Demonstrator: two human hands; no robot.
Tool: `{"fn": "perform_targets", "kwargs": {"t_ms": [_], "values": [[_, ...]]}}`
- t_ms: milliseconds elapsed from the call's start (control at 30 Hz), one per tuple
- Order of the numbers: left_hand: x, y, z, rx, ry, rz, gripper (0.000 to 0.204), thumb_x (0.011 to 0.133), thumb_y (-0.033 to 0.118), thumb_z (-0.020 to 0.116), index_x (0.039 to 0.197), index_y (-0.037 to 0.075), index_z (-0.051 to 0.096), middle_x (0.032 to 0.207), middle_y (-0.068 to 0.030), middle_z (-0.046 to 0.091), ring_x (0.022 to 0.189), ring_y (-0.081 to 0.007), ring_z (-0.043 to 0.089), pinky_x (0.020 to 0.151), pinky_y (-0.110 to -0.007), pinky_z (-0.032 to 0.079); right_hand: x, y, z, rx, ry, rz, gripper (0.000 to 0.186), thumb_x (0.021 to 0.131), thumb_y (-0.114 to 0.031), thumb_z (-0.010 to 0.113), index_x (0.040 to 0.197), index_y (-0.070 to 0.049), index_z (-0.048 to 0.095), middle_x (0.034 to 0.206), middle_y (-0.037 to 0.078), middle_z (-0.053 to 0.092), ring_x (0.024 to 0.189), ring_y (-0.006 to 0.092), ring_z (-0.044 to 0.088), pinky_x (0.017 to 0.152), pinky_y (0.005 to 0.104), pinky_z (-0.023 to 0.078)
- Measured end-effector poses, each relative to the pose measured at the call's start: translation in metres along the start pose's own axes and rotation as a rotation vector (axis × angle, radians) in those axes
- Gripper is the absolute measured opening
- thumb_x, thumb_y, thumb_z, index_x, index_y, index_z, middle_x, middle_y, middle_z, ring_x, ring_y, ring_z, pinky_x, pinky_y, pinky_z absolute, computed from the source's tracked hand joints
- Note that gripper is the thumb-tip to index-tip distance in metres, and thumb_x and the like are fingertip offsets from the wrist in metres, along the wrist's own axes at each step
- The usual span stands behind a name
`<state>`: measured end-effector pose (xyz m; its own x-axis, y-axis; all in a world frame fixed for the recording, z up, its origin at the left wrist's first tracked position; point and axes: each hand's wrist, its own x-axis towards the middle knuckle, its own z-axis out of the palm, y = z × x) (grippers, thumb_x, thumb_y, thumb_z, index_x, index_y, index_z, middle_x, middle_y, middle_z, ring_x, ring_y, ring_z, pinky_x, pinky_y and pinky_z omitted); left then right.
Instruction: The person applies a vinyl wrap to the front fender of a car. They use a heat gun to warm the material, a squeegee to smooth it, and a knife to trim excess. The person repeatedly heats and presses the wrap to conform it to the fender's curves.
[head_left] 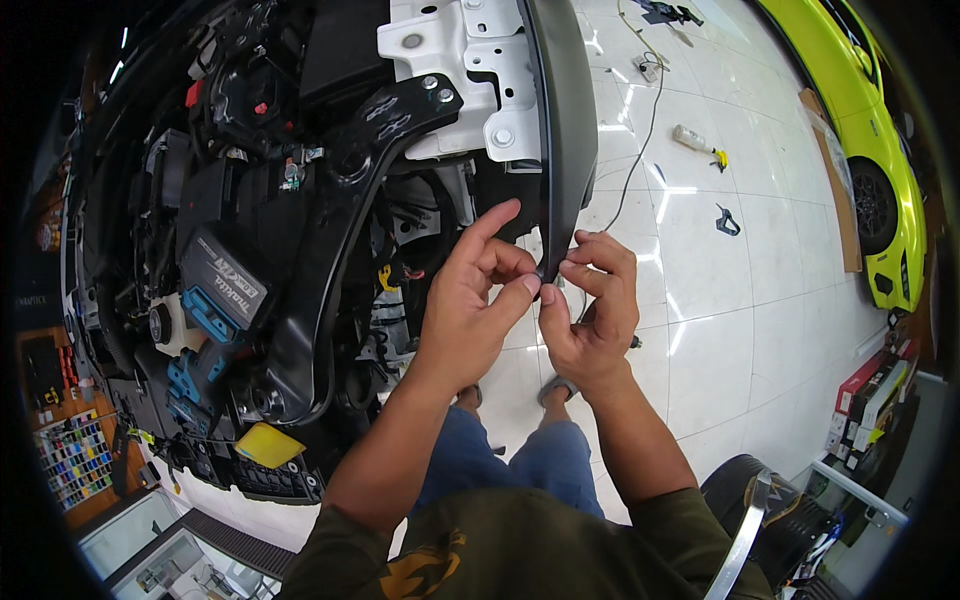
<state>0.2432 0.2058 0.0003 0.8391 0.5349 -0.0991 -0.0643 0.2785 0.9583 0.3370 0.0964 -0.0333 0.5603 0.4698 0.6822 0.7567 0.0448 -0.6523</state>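
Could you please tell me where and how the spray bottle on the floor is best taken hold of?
I'd grip the spray bottle around its pale body, coming from above: it lies on its side with nothing over it, so fingers could wrap across it. I'd keep off the yellow trigger, which might get squeezed. The right hand looks nearer.

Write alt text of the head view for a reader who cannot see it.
A person's left hand and right hand pinch the end of a dark car panel beside an open engine bay. A blue power tool and yellow card lie nearby; a green car stands at right.
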Motion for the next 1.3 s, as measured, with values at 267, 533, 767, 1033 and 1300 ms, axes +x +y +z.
{"fn": "perform_targets", "kwargs": {"t_ms": [267,533,767,1033,1300], "values": [[0.003,-0.002,-0.004,-0.053,-0.01,-0.02,0.061,0.085,-0.002,0.058,0.142,0.0,0.035,0.09,-0.0039,0.059,0.086,-0.0097,0.054,0.083,-0.025,0.044,-0.001,-0.007,0.008,-0.163,0.023,-0.041,0.031,0.069,-0.005,0.067,0.098,-0.005,0.056,0.103,0.012,0.056,0.105,0.0349,0.055,0.098,0.0527,0.036],[-0.01,-0.004,-0.008,-0.117,0.01,-0.01,0.059,0.086,-0.003,0.054,0.142,0.002,0.035,0.11,-0.0092,0.057,0.098,-0.0118,0.054,0.086,-0.027,0.044,0.001,-0.015,-0.002,-0.129,-0.041,0.039,0.028,0.071,-0.002,0.067,0.097,-0.003,0.058,0.107,0.014,0.056,0.107,0.0344,0.053,0.098,0.0507,0.037],[-0.058,0.017,-0.022,0.041,0.066,-0.006,0.054,0.088,-0.002,0.055,0.139,0.002,0.039,0.107,-0.0074,0.058,0.097,-0.011,0.055,0.086,-0.027,0.044,0.006,-0.059,-0.042,0.059,-0.06,0.279,0.027,0.077,-0.002,0.061,0.104,0.001,0.057,0.108,0.016,0.056,0.103,0.0322,0.054,0.093,0.0399,0.041],[-0.105,0.019,-0.027,0.208,0.21,-0.033,0.049,0.088,-0.004,0.056,0.135,0.0,0.043,0.104,-0.0062,0.058,0.093,-0.0101,0.055,0.085,-0.025,0.044,0.038,-0.217,-0.162,1.845,-0.27,0.489,0.023,0.09,-0.024,0.064,0.101,-0.004,0.063,0.097,0.015,0.061,0.083,0.0257,0.059,0.068,0.0381,0.049],[-0.061,0.018,0.007,0.287,0.311,0.11,0.054,0.087,0.001,0.061,0.137,-0.001,0.041,0.112,-0.0114,0.059,0.104,-0.0151,0.055,0.095,-0.029,0.042,0.02,-0.158,-0.188,1.605,0.092,0.907,0.026,0.102,-0.029,0.038,0.102,-0.003,0.042,0.081,0.016,0.051,0.077,0.0334,0.061,0.072,0.057,0.053]]}}
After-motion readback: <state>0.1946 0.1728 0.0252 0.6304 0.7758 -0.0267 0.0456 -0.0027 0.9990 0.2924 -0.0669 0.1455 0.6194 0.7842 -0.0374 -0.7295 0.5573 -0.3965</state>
